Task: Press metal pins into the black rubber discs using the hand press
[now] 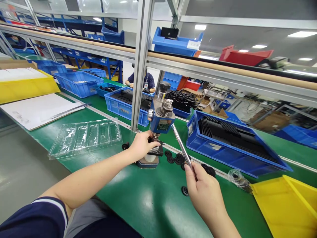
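Observation:
A blue bench-top hand press (161, 120) stands on the green table (138, 195). My right hand (204, 190) is wrapped round its metal lever (181, 143), which slants down toward me. At the press, my left hand (140, 145) has its thumb and fingers closed just beneath the ram, over the black plate (158, 150) on the base. Whatever those fingers pinch is hidden. Several black round wheel-like parts (178, 159) lie right of the press, partly behind the lever. One more round part (185, 190) rests nearer me, and another (125, 145) is left of the press.
A clear plastic tray (86, 135) lies at left, near a white board (37, 109). Blue crates (223, 150) of black parts line the back. A yellow bin (284, 205) is at right. A metal post (140, 66) rises behind the press; a person (150, 81) sits beyond.

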The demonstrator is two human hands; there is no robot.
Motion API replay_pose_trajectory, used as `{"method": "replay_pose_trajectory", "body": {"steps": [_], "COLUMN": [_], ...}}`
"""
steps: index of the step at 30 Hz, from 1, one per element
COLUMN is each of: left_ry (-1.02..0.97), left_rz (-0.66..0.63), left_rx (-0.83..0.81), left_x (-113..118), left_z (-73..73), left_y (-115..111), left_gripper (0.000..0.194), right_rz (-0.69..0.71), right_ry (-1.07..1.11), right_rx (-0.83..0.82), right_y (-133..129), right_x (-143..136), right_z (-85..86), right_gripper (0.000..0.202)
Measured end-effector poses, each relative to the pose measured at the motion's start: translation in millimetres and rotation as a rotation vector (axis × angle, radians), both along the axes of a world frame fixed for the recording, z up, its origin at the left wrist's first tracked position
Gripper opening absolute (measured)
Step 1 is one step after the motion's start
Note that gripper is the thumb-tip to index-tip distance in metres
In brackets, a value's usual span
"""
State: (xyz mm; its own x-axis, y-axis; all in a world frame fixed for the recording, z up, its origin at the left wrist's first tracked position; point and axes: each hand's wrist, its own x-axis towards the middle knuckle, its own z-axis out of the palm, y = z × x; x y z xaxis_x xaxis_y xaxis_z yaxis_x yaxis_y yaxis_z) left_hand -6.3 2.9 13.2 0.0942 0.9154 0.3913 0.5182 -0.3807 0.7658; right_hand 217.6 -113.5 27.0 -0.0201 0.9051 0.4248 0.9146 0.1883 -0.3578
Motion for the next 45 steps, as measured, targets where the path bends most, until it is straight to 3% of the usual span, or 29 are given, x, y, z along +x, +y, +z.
{"method": "replay_pose_trajectory", "body": {"steps": [9,17,26,32,37,42,45], "left_ry": [-0.006,-0.044,-0.063,-0.043,0.016,-0.041,-0.198], "left_rz": [-0.022,0.012,-0.002,-0.012,0.086,0.049,-0.045], "left_rx": [-0.005,0.007,0.007,0.018,0.138,0.063,-0.01], "left_x": [-0.4,3.5,4.1,3.9,3.3,-3.3,-6.9], "left_z": [2.0,0.9,-7.2,-7.8,-3.8,0.3,-4.6], "left_y": [-1.5,-2.6,1.0,-0.3,-0.5,-17.0,-43.3], "left_gripper": [0.024,0.024,0.026,0.025,0.025,0.022,0.018], "right_rz": [-0.052,-0.02,-0.11,-0.118,-0.053,-0.065,-0.003], "right_ry": [-0.012,0.002,-0.078,-0.178,-0.128,0.054,0.358], "right_rx": [0.065,-0.067,0.168,0.244,0.336,0.524,0.691], "right_y": [-0.5,-5.5,0.8,1.4,-10.0,-33.7,-35.4], "right_x": [-1.9,-1.1,-2.8,-3.6,-7.4,-16.9,-25.2], "right_z": [-9.7,17.6,-17.7,-20.7,5.8,67.7,89.9], "right_gripper": [0.034,0.033,0.034,0.03,0.028,0.022,0.053]}}
